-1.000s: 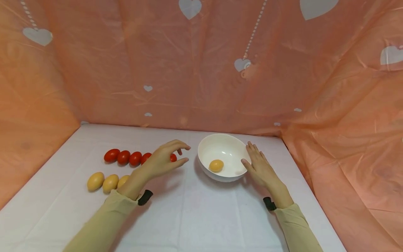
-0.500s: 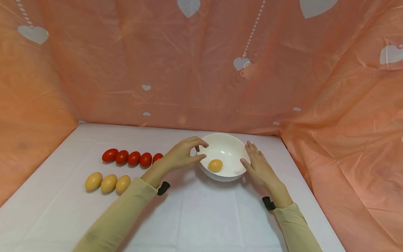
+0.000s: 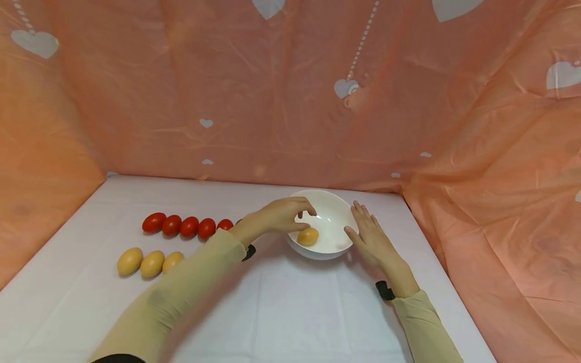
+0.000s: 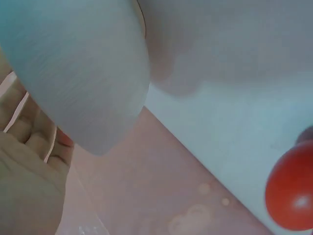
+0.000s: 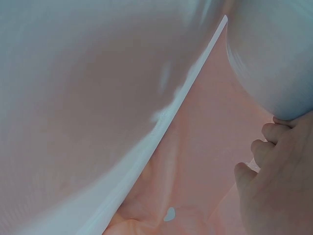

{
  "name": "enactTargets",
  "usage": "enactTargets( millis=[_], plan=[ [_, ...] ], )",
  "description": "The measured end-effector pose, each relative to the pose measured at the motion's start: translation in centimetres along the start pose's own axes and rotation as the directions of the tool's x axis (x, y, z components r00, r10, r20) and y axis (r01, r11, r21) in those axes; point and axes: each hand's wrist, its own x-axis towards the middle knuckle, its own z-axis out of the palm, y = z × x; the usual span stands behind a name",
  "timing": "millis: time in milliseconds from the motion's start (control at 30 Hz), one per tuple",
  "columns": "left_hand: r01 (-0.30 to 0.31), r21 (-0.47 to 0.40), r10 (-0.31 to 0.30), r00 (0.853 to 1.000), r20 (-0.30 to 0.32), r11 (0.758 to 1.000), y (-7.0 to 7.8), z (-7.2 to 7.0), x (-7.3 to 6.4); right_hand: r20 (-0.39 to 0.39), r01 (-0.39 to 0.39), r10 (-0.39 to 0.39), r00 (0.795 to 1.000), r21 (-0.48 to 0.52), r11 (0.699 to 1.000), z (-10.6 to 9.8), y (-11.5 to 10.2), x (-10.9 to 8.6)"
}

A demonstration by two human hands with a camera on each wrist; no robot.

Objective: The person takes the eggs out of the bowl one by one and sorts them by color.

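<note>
A white bowl [image 3: 333, 212] stands toward the back of the table with one yellow egg [image 3: 307, 237] inside. Over its left rim reaches my left hand [image 3: 286, 216], fingers loosely bent and nothing seen between them; the thumb tip is just above the egg. My right hand [image 3: 373, 239] lies along the bowl's right side with straight fingers, thumb at the rim. In the left wrist view the outside of the bowl [image 4: 93, 73] hides the left fingertips. The right wrist view shows the right hand [image 5: 281, 171] close against the bowl [image 5: 274, 54].
At the left, several red egg-shaped pieces [image 3: 189, 228] form a row, the right end partly covered by the left arm. In front of them lie 3 yellow eggs [image 3: 152, 264]. An orange curtain [image 3: 254, 101] with hearts surrounds the white-covered table [image 3: 290, 312].
My left hand has moved right, from beside the red row to over the bowl. My right hand stays at the bowl's right side. The head view has shifted slightly.
</note>
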Motion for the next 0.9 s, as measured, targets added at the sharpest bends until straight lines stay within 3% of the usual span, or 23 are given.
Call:
enactTargets(
  millis=[200, 333, 567, 900],
  plan=[
    [0.021, 0.06, -0.032, 0.983, 0.18, 0.998, 0.4, -0.2, 1.1, -0.008, 0.005, -0.005, 1.0, 0.001, 1.0, 0.0, 0.0, 0.0],
    [0.015, 0.076, -0.034, 0.966, 0.256, 0.997, 0.5, 0.0, 1.8, -0.007, 0.002, -0.002, 1.0, 0.003, 1.0, 0.1, 0.0, -0.1],
    [-0.034, 0.077, 0.008, 0.948, 0.318, 0.996, 0.6, 0.7, 2.6, -0.008, 0.006, -0.006, 1.0, -0.001, 1.0, 0.1, 0.0, 0.0],
    [0.044, 0.038, -0.054, 0.942, 0.33, 0.998, 0.7, 1.3, 2.9, -0.002, 0.002, -0.002, 1.0, 0.002, 1.0, 0.1, 0.0, 0.0]
  ],
)
